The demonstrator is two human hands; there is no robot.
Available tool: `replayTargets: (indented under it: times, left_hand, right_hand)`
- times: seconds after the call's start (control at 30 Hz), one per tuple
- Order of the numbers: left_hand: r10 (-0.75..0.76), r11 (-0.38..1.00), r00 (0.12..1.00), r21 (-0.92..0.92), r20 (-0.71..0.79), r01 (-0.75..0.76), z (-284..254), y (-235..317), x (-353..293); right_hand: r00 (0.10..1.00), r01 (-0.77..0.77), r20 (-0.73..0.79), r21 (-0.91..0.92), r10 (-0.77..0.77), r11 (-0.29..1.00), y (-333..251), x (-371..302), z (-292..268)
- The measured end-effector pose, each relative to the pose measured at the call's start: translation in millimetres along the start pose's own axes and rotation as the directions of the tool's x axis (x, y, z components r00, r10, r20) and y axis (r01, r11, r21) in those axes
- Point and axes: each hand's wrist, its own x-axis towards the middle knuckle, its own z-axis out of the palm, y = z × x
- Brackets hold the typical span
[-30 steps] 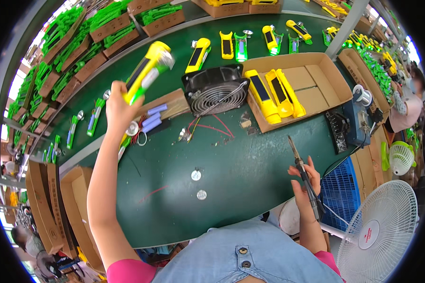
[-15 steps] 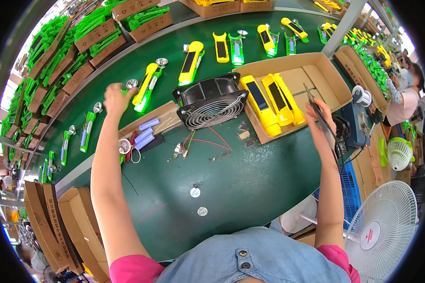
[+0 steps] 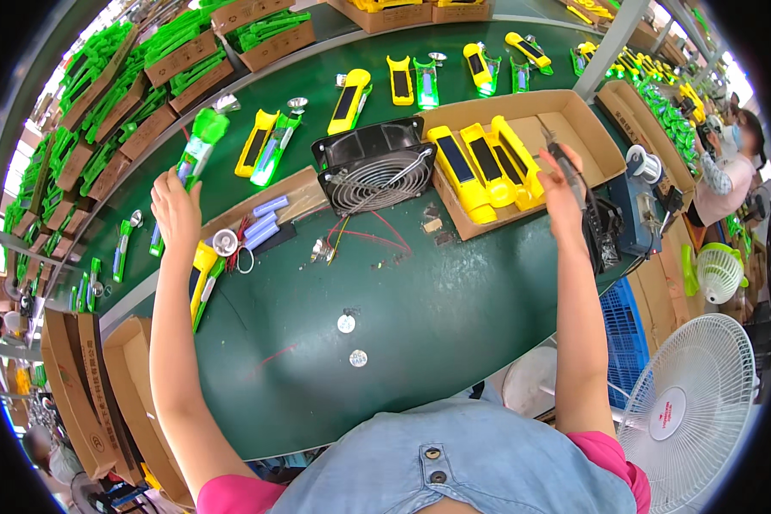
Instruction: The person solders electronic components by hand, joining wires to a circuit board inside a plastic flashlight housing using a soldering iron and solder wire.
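Left hand point(image 3: 176, 210) first: I have its fingers closed around the near end of a green lamp point(image 3: 199, 147), raised and tilted away at the far left, its bright reflector point(image 3: 226, 104) at the far end. On the right, I see the other hand point(image 3: 565, 195) gripping a soldering iron point(image 3: 567, 164), its tip pointing far and left over the carton point(image 3: 587, 128). Yellow shells point(image 3: 459, 174) lie together in that carton's left part. Just left of it stands a black fan point(image 3: 374, 176) on the green surface point(image 3: 454, 317), and left of that I make out purple batteries point(image 3: 261, 236) beside a loose reflector point(image 3: 225, 242). A yellow-and-green lamp point(image 3: 203, 278) lies just right of the left forearm. Red wires point(image 3: 384, 242) cross the surface near the fan, and two white discs point(image 3: 346, 324) lie nearer me. Beyond, I have more lamps point(image 3: 349, 101) in a row along the far green strip point(image 3: 308, 79). To the right of the carton sit a solder spool point(image 3: 644, 164) and a blue box-shaped unit point(image 3: 639, 216).
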Motion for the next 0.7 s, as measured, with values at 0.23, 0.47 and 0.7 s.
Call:
replayTargets:
  times: [0.23, 0.47, 0.7]
  left_hand:
    - [0.474, 0.865, 0.846, -0.308, 0.244, -0.395, -152.5, 116.2, -146.3]
    - [0.494, 0.823, 0.737, -0.523, 0.461, -0.225, -182.2, 160.1, -225.7]
    - [0.365, 0.642, 0.861, -0.766, 0.354, 0.042, -177.5, 212.1, -199.6]
  right_hand:
    - [0.955, 0.276, 0.075, 0.116, -0.286, 0.954, -21.1, -63.6, -21.0]
    - [0.848, 0.448, 0.3, 0.039, -0.438, 0.893, 7.8, -195.4, -6.2]
    - [0.811, 0.543, 0.249, 0.017, -0.53, 0.84, 16.9, -228.2, 1.8]
